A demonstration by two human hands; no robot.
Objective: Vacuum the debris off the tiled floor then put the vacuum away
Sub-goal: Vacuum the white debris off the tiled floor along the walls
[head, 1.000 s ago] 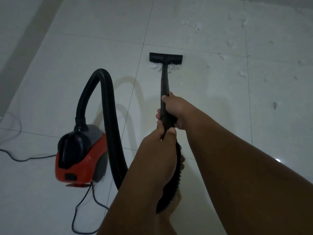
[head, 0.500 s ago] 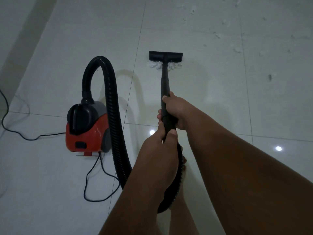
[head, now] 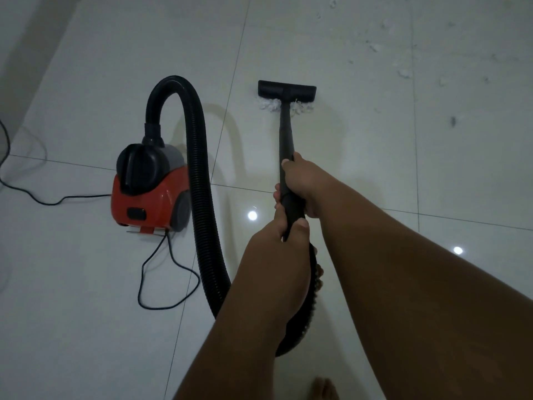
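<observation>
Both hands grip the wand (head: 285,140), right hand (head: 302,183) ahead of left hand (head: 277,255). Its shaft points straight away to the nozzle (head: 287,89); the remaining debris (head: 403,73) lies beyond, to the right.

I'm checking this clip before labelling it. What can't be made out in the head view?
- Power cord: cut off by the left edge, no plug seen.
- Hose: its end lies behind the left hand.
- Debris: specks too small to identify.
- Floor nozzle: underside hidden, so suction unknown.
</observation>
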